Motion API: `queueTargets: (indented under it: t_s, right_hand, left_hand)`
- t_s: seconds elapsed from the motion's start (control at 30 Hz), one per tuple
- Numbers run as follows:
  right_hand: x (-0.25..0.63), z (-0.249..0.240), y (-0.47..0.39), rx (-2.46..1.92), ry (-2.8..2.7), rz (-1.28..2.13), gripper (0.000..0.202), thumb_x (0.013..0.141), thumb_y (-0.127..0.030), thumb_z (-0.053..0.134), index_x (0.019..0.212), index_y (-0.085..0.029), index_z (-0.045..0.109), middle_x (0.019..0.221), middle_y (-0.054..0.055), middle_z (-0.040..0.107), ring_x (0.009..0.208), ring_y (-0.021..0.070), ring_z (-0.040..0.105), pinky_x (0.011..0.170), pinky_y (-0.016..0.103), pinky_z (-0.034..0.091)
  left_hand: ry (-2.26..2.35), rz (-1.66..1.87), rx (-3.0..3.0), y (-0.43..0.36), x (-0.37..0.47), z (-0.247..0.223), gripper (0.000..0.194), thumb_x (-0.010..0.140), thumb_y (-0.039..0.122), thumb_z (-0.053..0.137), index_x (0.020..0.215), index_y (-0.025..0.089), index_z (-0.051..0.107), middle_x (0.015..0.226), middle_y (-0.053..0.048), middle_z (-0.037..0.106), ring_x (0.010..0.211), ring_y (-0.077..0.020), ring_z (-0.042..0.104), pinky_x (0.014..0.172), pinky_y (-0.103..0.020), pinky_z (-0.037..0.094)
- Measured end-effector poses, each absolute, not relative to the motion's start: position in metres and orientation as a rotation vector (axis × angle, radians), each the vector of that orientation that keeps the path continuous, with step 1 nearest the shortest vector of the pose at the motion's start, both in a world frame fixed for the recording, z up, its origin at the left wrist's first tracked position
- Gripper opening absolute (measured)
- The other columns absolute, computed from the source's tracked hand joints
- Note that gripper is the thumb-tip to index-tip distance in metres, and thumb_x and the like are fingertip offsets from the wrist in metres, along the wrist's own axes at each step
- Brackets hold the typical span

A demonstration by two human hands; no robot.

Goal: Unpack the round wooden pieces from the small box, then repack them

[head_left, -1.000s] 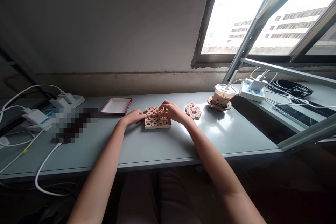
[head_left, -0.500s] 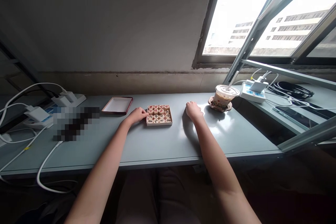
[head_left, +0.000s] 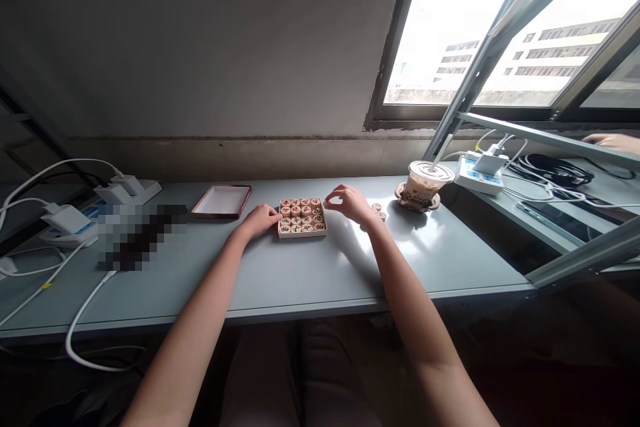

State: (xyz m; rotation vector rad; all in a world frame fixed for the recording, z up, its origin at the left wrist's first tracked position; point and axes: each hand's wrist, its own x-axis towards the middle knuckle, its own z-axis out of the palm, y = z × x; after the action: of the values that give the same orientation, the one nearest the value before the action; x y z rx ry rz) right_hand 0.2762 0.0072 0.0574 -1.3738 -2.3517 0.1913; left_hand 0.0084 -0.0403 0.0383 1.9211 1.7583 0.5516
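Left hand (head_left: 259,219) resting against box (head_left: 302,233), right hand (head_left: 350,203) fingertips pinched, held piece unclear

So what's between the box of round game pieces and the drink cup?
In the head view, the right hand and a few loose pieces lie between the box and the cup.

A pixelated patch (head_left: 135,235) hides whatever lies left on the table. The right hand (head_left: 350,203) covers most of the loose chess pieces (head_left: 379,209); its pinched fingertips are too small to show any piece. A co-worker's hand (head_left: 616,141) is cut off at far right.
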Motion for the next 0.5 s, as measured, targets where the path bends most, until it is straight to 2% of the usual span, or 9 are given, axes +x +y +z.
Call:
queueTargets:
  t_s: [0.1, 0.27, 0.4, 0.5]
  right_hand:
    - [0.268, 0.057, 0.003, -1.228, -2.441, 0.298, 0.026, 0.083, -0.046, 0.059, 0.094, -0.025, 0.07, 0.096, 0.004, 0.06, 0.076, 0.0136, 0.056, 0.065, 0.023, 0.039]
    - [0.26, 0.051, 0.0, -1.197, -2.418, 0.221, 0.027, 0.084, -0.047, 0.059, 0.096, -0.024, 0.069, 0.097, 0.004, 0.06, 0.073, 0.0123, 0.055, 0.06, 0.022, 0.035]
    - [0.26, 0.049, 0.0, -1.151, -2.427, 0.165, 0.024, 0.085, -0.043, 0.058, 0.098, -0.025, 0.068, 0.1, 0.003, 0.061, 0.074, 0.0127, 0.055, 0.06, 0.022, 0.033]
    - [0.26, 0.05, 0.0, -1.149, -2.428, 0.123, 0.025, 0.086, -0.044, 0.057, 0.096, -0.023, 0.067, 0.097, 0.003, 0.062, 0.073, 0.013, 0.055, 0.067, 0.024, 0.034]
  left_hand:
    - [1.751, 0.548, 1.933, -0.039, 0.007, 0.037, 0.029, 0.068, 0.035, 0.044, 0.049, 0.02, 0.029, 0.057, 0.002, 0.023, 0.057, -0.0114, 0.022, 0.054, -0.027, 0.017]
    - [1.742, 0.523, 1.946, -0.039, 0.008, 0.037, 0.028, 0.068, 0.036, 0.043, 0.051, 0.02, 0.028, 0.057, 0.002, 0.023, 0.057, -0.0116, 0.022, 0.054, -0.027, 0.017]
    - [1.742, 0.521, 1.947, -0.04, 0.009, 0.039, 0.028, 0.069, 0.036, 0.042, 0.052, 0.019, 0.028, 0.057, 0.002, 0.023, 0.057, -0.0115, 0.022, 0.053, -0.027, 0.017]
    - [1.732, 0.532, 1.95, -0.039, 0.008, 0.037, 0.027, 0.069, 0.037, 0.042, 0.051, 0.019, 0.032, 0.056, 0.002, 0.027, 0.057, -0.0118, 0.025, 0.054, -0.026, 0.019]
